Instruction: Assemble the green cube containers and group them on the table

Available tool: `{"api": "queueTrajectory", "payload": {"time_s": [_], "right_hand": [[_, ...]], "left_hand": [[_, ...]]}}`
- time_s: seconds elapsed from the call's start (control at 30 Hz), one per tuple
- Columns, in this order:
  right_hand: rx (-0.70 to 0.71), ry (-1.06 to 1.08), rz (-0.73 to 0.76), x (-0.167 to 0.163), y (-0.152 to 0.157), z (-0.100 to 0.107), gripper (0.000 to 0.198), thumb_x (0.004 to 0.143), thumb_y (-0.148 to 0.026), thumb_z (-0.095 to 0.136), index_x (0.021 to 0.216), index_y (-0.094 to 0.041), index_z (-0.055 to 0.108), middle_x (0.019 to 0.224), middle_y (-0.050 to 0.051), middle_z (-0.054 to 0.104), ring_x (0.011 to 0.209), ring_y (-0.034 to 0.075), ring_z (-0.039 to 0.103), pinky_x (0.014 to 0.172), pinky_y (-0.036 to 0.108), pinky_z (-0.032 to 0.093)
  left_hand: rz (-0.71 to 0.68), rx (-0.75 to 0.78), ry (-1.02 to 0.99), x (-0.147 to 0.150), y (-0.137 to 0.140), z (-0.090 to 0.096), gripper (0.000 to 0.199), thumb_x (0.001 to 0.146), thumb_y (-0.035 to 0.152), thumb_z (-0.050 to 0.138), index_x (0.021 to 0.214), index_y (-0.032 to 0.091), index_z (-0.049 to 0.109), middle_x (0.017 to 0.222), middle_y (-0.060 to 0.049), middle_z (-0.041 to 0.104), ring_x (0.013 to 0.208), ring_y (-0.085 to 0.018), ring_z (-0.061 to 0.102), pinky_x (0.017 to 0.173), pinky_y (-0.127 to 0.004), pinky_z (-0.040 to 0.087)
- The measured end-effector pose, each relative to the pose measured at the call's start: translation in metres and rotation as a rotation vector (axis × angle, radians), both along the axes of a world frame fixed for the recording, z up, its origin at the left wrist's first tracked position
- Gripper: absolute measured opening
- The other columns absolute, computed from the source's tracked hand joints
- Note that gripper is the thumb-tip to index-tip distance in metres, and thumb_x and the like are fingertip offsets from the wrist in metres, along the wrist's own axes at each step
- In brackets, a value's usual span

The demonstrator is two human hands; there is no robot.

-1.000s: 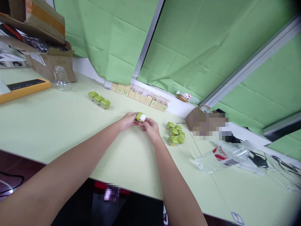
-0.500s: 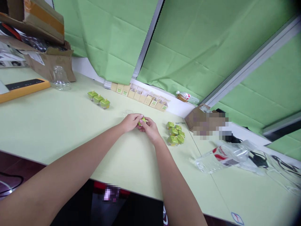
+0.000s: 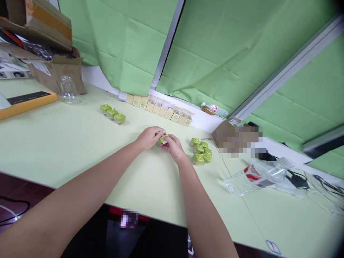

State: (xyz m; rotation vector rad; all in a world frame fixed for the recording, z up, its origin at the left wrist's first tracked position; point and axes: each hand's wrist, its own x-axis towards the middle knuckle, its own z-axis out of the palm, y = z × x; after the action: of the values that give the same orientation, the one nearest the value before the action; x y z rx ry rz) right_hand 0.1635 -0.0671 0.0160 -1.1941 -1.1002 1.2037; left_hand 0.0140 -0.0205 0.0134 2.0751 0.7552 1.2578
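Observation:
My left hand (image 3: 149,138) and my right hand (image 3: 173,147) meet above the middle of the table, fingers closed around one small green-topped container (image 3: 162,139). A pale underside shows between the fingers; much of the piece is hidden by them. Just behind my left hand a clear plastic piece (image 3: 145,127) lies on the table, partly covered. To the right of my right hand stands a cluster of similar green-lidded containers (image 3: 198,158) with clear bases and yellow loops. Farther left, three more such containers (image 3: 111,113) form a row.
Small cardboard boxes (image 3: 158,107) line the back edge under green curtains. A large clear bottle (image 3: 248,181) lies at right near a brown carton (image 3: 224,134) and cables. At left are an orange-edged device (image 3: 29,102), a clear plastic bell-shaped piece (image 3: 68,91) and opened cartons (image 3: 57,70).
The green-topped container has turned in my fingers, so a pale part now shows below the green. Both hands stay in nearly the same place.

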Motion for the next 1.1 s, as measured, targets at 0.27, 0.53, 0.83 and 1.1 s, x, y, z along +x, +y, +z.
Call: {"api": "queueTrajectory", "payload": {"time_s": [0.27, 0.53, 0.83, 1.1], "right_hand": [[-0.018, 0.072, -0.191, 0.004, 0.006, -0.006, 0.033, 0.067, -0.033, 0.071, 0.098, -0.024, 0.062, 0.077, -0.002, 0.064, 0.063, 0.014, 0.064, 0.066, 0.032, 0.058], [0.059, 0.027, -0.286, 0.007, 0.007, -0.005, 0.026, 0.069, -0.042, 0.07, 0.086, -0.022, 0.069, 0.092, 0.002, 0.067, 0.08, 0.017, 0.065, 0.071, 0.031, 0.056], [0.356, -0.232, -0.235, -0.001, 0.006, -0.006, 0.034, 0.076, -0.046, 0.071, 0.095, -0.018, 0.076, 0.1, 0.006, 0.074, 0.093, 0.021, 0.065, 0.088, 0.035, 0.051], [0.332, -0.323, -0.151, 0.001, 0.007, -0.014, 0.034, 0.078, -0.048, 0.068, 0.095, -0.019, 0.075, 0.099, 0.006, 0.074, 0.094, 0.022, 0.066, 0.087, 0.035, 0.053]], "left_hand": [[0.539, 0.092, 0.112, -0.031, 0.025, 0.001, 0.044, 0.088, 0.041, 0.056, 0.125, 0.018, 0.059, 0.14, -0.013, 0.049, 0.134, -0.031, 0.037, 0.117, -0.044, 0.027], [0.26, -0.152, 0.411, -0.03, 0.034, -0.024, 0.064, 0.073, 0.034, 0.068, 0.133, 0.021, 0.051, 0.125, -0.01, 0.064, 0.111, -0.027, 0.061, 0.096, -0.036, 0.048], [-0.123, -0.186, 0.264, -0.012, 0.012, -0.016, 0.039, 0.063, 0.039, 0.075, 0.094, 0.018, 0.064, 0.091, -0.003, 0.068, 0.082, -0.021, 0.063, 0.072, -0.032, 0.049], [-0.19, -0.241, 0.162, -0.009, 0.01, -0.018, 0.044, 0.061, 0.037, 0.076, 0.099, 0.017, 0.067, 0.09, -0.003, 0.069, 0.08, -0.021, 0.062, 0.071, -0.03, 0.048]]}}
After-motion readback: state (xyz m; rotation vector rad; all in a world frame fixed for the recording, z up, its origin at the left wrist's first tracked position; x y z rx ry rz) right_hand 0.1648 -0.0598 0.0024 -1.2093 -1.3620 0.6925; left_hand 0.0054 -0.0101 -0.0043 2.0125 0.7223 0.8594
